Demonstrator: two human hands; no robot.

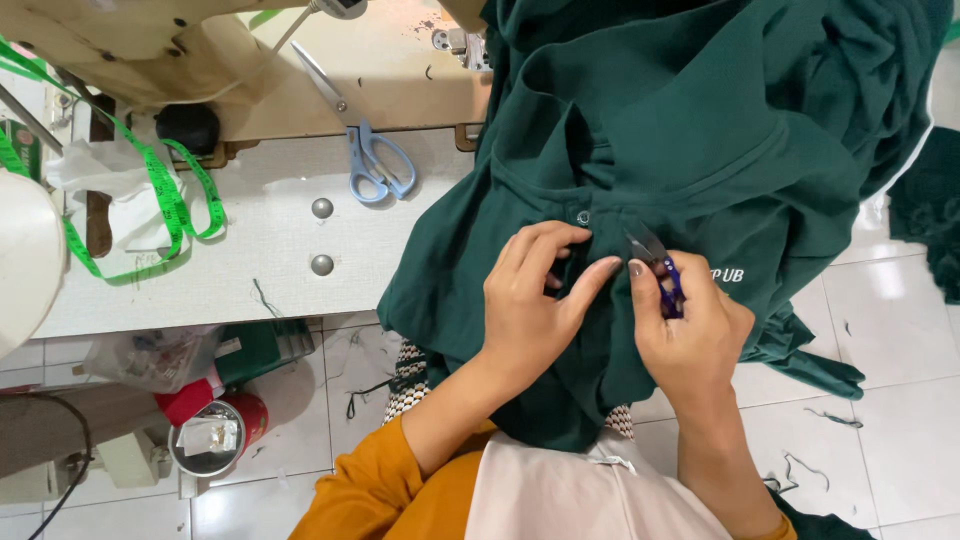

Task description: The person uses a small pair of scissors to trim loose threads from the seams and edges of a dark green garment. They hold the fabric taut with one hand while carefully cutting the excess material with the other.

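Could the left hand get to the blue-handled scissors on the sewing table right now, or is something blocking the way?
Probably yes. The blue-handled scissors lie in the open on the white table, beyond the left hand, with only bare tabletop and two metal studs between. The hand would first have to let go of the green garment it is pinching.

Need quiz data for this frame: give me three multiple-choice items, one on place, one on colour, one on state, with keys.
1. Where do the blue-handled scissors lie?
A. On the white table beside the sewing machine
B. On the tiled floor
C. In the red can

2. What colour is the measuring tape?
A. Yellow
B. Bright green
C. White

3. What does the right hand hold?
A. Nothing
B. A needle
C. Small purple-handled thread snips

Key: 1 A, the scissors rest on the tabletop by the machine base. 2 B, the tape is bright green. 3 C, the snips point at the dark green shirt, which the left hand pinches near a button.
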